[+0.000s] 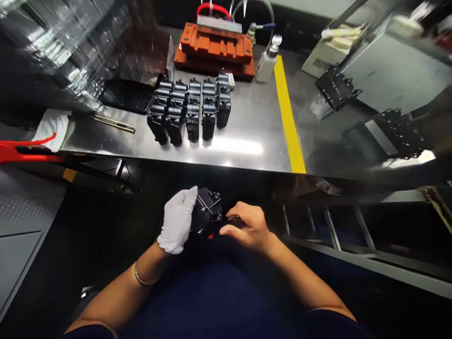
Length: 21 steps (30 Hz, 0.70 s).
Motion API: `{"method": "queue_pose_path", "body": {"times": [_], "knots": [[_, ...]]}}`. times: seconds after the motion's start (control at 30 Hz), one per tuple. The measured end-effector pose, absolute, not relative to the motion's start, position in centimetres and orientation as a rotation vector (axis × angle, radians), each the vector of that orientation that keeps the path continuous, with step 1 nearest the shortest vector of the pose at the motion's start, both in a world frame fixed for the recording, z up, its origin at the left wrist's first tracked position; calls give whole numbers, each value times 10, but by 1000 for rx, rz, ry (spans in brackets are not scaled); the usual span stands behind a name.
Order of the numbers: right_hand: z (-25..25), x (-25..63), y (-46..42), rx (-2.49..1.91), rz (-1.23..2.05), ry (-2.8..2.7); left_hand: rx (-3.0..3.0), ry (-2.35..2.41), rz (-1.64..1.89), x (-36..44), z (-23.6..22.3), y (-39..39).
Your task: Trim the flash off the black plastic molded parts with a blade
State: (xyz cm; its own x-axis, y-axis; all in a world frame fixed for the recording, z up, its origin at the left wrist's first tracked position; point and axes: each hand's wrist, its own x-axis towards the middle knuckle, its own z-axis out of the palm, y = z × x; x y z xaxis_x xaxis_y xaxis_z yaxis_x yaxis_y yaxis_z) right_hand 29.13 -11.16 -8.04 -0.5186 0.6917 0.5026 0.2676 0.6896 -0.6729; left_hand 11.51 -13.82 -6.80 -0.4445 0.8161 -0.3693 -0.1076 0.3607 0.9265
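My left hand [178, 219], in a white glove, is closed around the side of a black plastic molded part [209, 205] with small posts and clips. It holds the part up in front of my body, below the bench edge. Just to the right of it is my bare right hand [249, 226], its fingers curled and thumb stretched toward the part. A small dark thing shows between thumb and fingers, too dark to name. Several similar black parts [192, 113] stand in a row on the metal bench [247, 122].
Behind the row sits an orange fixture [215, 47] with hoses, beside a white pump bottle [266, 61]. Tweezers [115, 123] lie at the left. Yellow tape [287, 113] crosses the bench; more black parts [337, 87] are at the right. A red-handled tool [28, 150] juts in.
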Motion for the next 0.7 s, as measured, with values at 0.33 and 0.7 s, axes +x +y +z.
{"method": "queue_pose_path", "body": {"times": [0.33, 0.7], "knots": [[-41, 297, -6, -1598, 737, -1886, 979, 1741, 1844, 74, -65, -36], [-8, 248, 182, -1932, 486, -1999, 1460, 1841, 1377, 5, -83, 44]]}}
